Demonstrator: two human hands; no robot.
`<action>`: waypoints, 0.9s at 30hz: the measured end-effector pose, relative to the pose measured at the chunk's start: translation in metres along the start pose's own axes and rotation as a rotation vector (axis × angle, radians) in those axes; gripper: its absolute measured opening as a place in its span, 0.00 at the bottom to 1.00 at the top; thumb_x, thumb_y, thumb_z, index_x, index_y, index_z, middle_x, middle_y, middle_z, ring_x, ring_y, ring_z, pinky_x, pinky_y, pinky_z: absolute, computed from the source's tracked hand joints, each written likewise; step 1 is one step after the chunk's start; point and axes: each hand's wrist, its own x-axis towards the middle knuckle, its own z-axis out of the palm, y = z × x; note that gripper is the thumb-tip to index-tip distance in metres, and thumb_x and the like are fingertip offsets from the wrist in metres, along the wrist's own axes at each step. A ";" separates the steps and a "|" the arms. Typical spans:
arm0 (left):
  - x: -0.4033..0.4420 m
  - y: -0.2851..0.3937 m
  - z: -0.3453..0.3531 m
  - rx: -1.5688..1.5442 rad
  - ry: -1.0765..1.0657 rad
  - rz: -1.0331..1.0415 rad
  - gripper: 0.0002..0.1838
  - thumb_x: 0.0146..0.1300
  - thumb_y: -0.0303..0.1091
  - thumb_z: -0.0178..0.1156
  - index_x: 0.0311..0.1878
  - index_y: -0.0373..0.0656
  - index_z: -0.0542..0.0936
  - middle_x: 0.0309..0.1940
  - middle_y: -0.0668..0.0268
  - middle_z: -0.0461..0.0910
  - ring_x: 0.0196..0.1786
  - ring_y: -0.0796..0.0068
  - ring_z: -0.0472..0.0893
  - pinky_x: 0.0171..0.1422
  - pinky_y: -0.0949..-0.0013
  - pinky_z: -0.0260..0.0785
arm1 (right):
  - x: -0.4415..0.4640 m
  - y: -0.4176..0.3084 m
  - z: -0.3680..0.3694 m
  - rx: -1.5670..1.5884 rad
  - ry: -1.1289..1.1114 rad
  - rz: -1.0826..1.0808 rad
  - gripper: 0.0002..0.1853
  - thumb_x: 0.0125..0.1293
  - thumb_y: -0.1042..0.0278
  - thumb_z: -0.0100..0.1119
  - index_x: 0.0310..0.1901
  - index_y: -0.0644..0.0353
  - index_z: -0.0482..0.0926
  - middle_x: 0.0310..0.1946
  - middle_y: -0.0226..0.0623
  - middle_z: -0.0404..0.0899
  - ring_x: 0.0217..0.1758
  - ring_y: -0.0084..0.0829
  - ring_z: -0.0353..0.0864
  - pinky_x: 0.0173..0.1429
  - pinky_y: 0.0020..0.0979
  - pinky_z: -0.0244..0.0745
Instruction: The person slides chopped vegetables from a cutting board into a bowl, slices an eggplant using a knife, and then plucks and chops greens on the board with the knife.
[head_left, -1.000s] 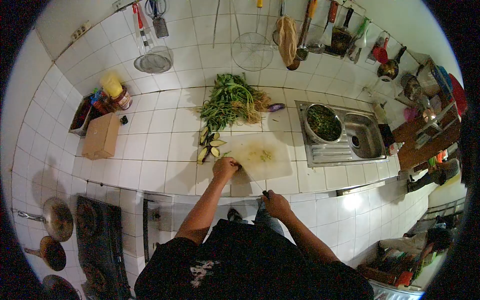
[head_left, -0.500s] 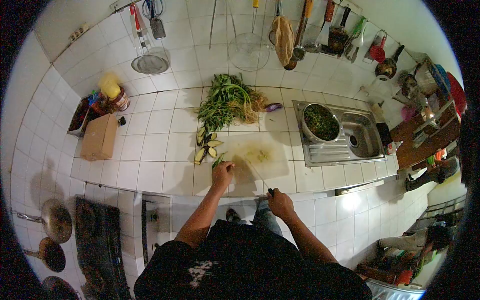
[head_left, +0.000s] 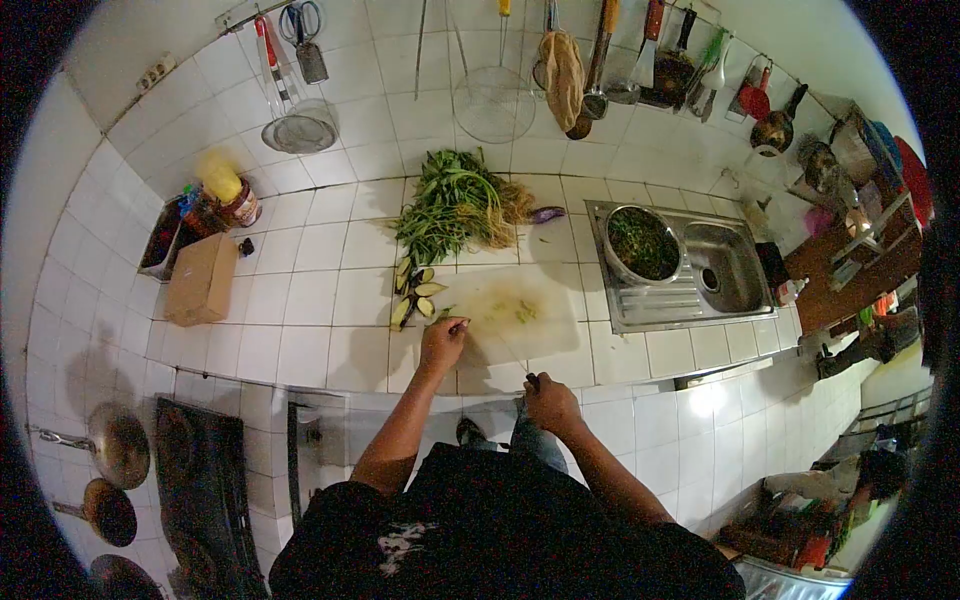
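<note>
My right hand (head_left: 553, 403) is wrapped around the black handle of a knife (head_left: 532, 380) at the counter's front edge. The thin blade points away from me toward the cutting board (head_left: 556, 335) and is hard to make out. At the board's left edge my left hand (head_left: 443, 345) is closed, fingertips together; something small and dark shows at them, too small to name. Just beyond it lie cut eggplant pieces (head_left: 427, 290). Small pale green scraps (head_left: 522, 312) rest on the board. Behind it are a heap of leafy greens (head_left: 450, 210) and a purple eggplant (head_left: 547, 214).
A metal bowl of chopped greens (head_left: 643, 243) stands on the drainboard of the steel sink (head_left: 735, 312) at right. A cardboard box (head_left: 200, 280) is at the counter's left. Strainers (head_left: 300, 133) and other utensils hang on the wall. Another person (head_left: 830, 480) is at lower right.
My left hand has shifted slightly, and the green piece beside it shows less. My right hand has moved a little left and toward the board with the knife.
</note>
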 end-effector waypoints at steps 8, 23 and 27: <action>-0.005 0.027 -0.032 -0.106 0.136 -0.069 0.05 0.57 0.28 0.67 0.35 0.38 0.84 0.30 0.59 0.84 0.31 0.71 0.83 0.38 0.69 0.74 | 0.009 -0.008 0.010 -0.036 -0.091 -0.062 0.22 0.70 0.51 0.47 0.43 0.67 0.71 0.30 0.62 0.80 0.38 0.61 0.80 0.43 0.57 0.73; -0.017 0.014 -0.023 0.006 0.078 -0.143 0.11 0.57 0.39 0.69 0.37 0.41 0.83 0.31 0.63 0.82 0.31 0.70 0.80 0.38 0.66 0.74 | 0.034 0.033 -0.014 0.010 0.061 -0.081 0.23 0.70 0.49 0.45 0.42 0.68 0.72 0.32 0.63 0.79 0.39 0.62 0.79 0.45 0.57 0.72; -0.001 0.035 0.004 0.005 0.018 -0.086 0.20 0.52 0.44 0.72 0.45 0.46 0.81 0.37 0.60 0.80 0.41 0.64 0.80 0.45 0.62 0.74 | 0.015 0.035 -0.008 -0.033 0.092 0.099 0.23 0.71 0.48 0.44 0.43 0.65 0.70 0.29 0.58 0.80 0.37 0.59 0.80 0.42 0.56 0.73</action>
